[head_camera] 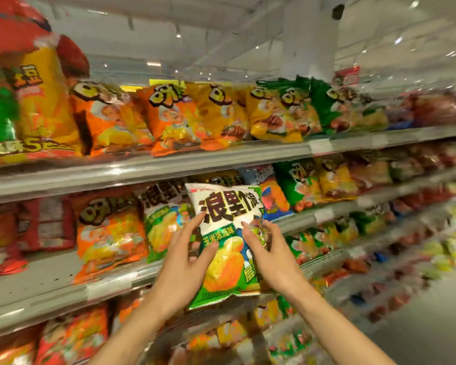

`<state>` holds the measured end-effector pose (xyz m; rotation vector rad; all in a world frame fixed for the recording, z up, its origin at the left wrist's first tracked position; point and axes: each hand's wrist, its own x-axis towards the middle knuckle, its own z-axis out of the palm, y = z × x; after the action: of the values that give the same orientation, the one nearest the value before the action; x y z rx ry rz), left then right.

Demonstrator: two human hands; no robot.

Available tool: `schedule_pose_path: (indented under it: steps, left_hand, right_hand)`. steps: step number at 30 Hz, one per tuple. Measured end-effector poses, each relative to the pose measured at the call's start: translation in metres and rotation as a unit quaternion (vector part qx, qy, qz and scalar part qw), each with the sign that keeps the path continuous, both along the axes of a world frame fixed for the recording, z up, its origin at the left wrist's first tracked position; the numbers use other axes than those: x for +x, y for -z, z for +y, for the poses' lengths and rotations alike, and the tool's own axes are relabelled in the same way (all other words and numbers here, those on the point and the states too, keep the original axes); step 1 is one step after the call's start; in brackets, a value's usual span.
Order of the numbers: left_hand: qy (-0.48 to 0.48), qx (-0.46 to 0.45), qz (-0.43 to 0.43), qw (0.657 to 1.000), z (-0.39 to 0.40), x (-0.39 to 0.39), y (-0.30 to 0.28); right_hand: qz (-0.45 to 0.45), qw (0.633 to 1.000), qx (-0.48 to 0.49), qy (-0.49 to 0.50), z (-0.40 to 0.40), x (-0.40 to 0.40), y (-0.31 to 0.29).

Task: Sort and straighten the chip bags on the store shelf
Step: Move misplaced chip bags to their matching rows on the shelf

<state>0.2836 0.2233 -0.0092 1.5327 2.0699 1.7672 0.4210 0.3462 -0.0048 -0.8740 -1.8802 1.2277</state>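
A white and green chip bag (225,241) stands upright in front of the middle shelf (63,291), held between both hands. My left hand (183,256) grips its left edge, thumb on the front. My right hand (270,254) holds its right edge, fingers curled on the front. Behind it on the shelf leans a matching white and green bag (163,219), with an orange bag (108,233) to its left. The whole view is motion-blurred.
The upper shelf (221,159) carries a row of orange, yellow and green bags (174,114). Red bags (3,233) sit at the far left of the middle shelf, with bare shelf in front of them. More bags fill the lower shelves (71,335). The aisle floor (432,325) lies at the right.
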Motion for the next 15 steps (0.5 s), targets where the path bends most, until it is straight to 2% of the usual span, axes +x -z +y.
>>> schedule_pose_path:
  steps: [7,15]
  left_hand:
    - [0.067,-0.028,-0.009,0.997,0.117,0.094,0.004]
    - [0.139,-0.054,-0.012,0.989,0.242,0.147,-0.001]
  right_hand:
    - [-0.010,0.999,-0.008,0.047,0.099,0.113,0.000]
    - [-0.010,0.995,-0.014,0.100,0.210,0.176,0.006]
